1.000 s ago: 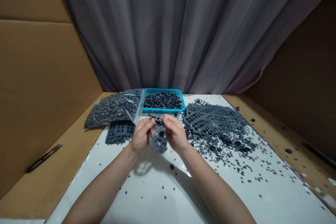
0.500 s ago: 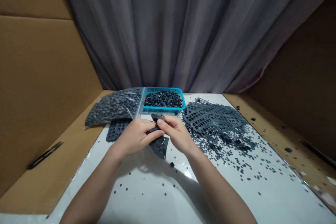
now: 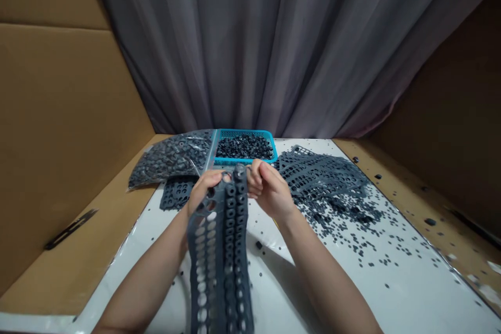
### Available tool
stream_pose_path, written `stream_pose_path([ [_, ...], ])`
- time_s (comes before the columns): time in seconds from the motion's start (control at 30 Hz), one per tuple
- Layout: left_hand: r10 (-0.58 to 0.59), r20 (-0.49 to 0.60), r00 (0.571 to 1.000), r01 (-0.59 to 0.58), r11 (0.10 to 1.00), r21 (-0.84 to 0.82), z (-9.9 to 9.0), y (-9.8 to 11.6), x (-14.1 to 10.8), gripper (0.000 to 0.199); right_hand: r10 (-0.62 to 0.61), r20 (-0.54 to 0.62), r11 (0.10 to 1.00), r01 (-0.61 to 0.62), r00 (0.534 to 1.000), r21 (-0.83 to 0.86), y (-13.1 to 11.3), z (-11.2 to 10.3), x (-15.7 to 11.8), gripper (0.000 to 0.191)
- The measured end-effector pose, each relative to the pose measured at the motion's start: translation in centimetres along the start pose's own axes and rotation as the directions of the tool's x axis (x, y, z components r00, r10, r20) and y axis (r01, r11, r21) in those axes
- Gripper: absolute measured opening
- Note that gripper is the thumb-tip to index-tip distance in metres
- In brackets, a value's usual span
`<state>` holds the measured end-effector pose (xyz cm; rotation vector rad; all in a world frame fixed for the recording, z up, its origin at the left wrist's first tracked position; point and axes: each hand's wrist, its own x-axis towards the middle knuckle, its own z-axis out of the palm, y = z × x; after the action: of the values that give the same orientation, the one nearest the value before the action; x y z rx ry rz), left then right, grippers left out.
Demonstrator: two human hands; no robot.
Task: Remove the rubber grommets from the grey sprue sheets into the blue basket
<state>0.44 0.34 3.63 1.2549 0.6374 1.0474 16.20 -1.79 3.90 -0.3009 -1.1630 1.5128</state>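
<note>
A dark grey perforated rubber sheet (image 3: 219,250) hangs down toward me, held up by its top edge. Its left columns are open holes; on the right, two columns of ring-shaped pieces still sit in it. My left hand (image 3: 204,188) grips the upper left edge, partly hidden behind the sheet. At the upper right edge, my right hand (image 3: 270,188) is closed with its fingers curled at the sheet; what lies within the fingers is hidden. Behind my left hand, another dark perforated sheet (image 3: 176,193) lies flat on the table.
A zip bag (image 3: 172,159) full of small dark rings leans beside a blue basket (image 3: 274,151) of dark pieces. Perforated sheets (image 3: 321,172) are piled at right, with many small discs (image 3: 360,240) scattered before them. Cardboard walls (image 3: 58,115) flank the white table (image 3: 391,313).
The sheet, folded between both hands before, now hangs unfolded toward me. My right hand has risen slightly, and my hands have moved a little apart.
</note>
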Motion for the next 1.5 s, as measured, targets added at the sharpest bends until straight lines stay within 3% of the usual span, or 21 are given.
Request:
stream_pose_path([
  [0.07,-0.009,0.007,1.0,0.009,1.0,0.019,0.1,0.4,0.1,0.025,-0.097,-0.027,0.916,0.079,0.995,-0.394,-1.0,-0.3,-0.4,0.034],
  [0.13,-0.037,0.034,0.999,0.036,0.999,0.033,0.1,0.6,0.1,0.022,-0.161,0.002,0.656,0.108,0.987,-0.747,-2.1,-0.4,-0.8,0.029],
  [0.2,-0.056,0.072,0.996,0.053,0.997,0.053,-0.1,0.6,0.2,0.019,-0.139,0.05,0.385,0.1,0.989,-0.918,-2.9,-0.3,-1.2,0.024],
  [0.27,-0.075,0.12,0.99,0.062,0.992,0.108,-0.4,0.7,0.3,0.016,-0.088,0.074,0.216,0.091,0.993,-0.972,-3.4,-0.1,-1.4,0.023],
  [0.37,-0.077,0.195,0.978,0.023,0.963,0.267,-0.5,0.9,0.2,0.01,-0.022,0.074,0.066,0.076,0.997,-0.995,-3.5,0.1,-1.4,0.027],
  [0.53,-0.091,0.331,0.939,-0.057,0.909,0.412,-0.6,1.2,0.4,0.012,0.1,0.135,-0.005,0.137,0.986,-0.991,-3.3,-0.1,-1.4,0.031],
  [0.63,-0.101,0.401,0.911,-0.076,0.913,0.402,-0.8,1.2,0.6,0.021,0.147,0.165,0.026,0.163,0.975,-0.986,-3.1,-0.4,-1.3,0.032],
  [0.7,-0.109,0.387,0.916,-0.082,0.891,0.446,-0.7,1.4,0.5,0.027,0.135,0.191,0.064,0.184,0.972,-0.981,-2.9,-0.5,-1.2,0.031],
  [0.8,-0.092,0.271,0.958,-0.1,0.779,0.619,0.3,1.8,-0.3,0.035,0.065,0.155,0.079,0.15,0.986,-0.986,-2.8,-0.6,-1.1,0.03],
  [0.9,0.022,0.112,0.993,-0.099,0.65,0.753,2.0,1.7,-1.2,0.031,0.036,0.061,0.122,0.056,0.997,-0.991,-3.0,-0.7,-1.2,0.034],
  [1.0,0.088,0.076,0.993,-0.115,0.643,0.757,3.1,1.2,-1.5,0.02,0.054,0.014,0.301,-0.003,0.998,-0.954,-3.1,-1.2,-1.2,0.039],
  [1.07,0.036,0.123,0.992,-0.112,0.719,0.686,3.1,0.8,-1.2,0.023,0.148,0.012,0.53,-0.069,0.989,-0.845,-2.8,-1.8,-1.2,0.039],
  [1.13,-0.02,0.174,0.985,-0.079,0.836,0.542,2.7,0.3,-0.7,0.026,0.269,0.064,0.767,-0.174,0.961,-0.618,-1.9,-2.4,-1.0,0.039],
  [1.2,-0.045,0.166,0.985,-0.014,0.942,0.335,2.2,-0.3,-0.2,0.03,0.308,0.113,0.902,-0.252,0.945,-0.35,-0.8,-2.8,-0.7,0.039],
  [1.27,-0.062,0.091,0.994,0.053,0.993,0.105,2.1,-1.0,0.2,0.031,0.288,0.11,0.95,-0.269,0.951,-0.159,0.4,-3.0,-0.4,0.042],
  [1.37,-0.112,0.013,0.994,0.113,0.983,-0.142,2.4,-2.1,0.5,0.028,0.256,0.108,0.966,-0.257,0.961,-0.006,1.6,-3.0,-0.3,0.046],
  [1.5,-0.184,0.089,0.979,0.203,0.926,-0.318,2.7,-2.5,0.4,0.028,0.215,0.152,0.961,-0.237,0.965,0.145,2.4,-2.9,-0.3,0.047],
])
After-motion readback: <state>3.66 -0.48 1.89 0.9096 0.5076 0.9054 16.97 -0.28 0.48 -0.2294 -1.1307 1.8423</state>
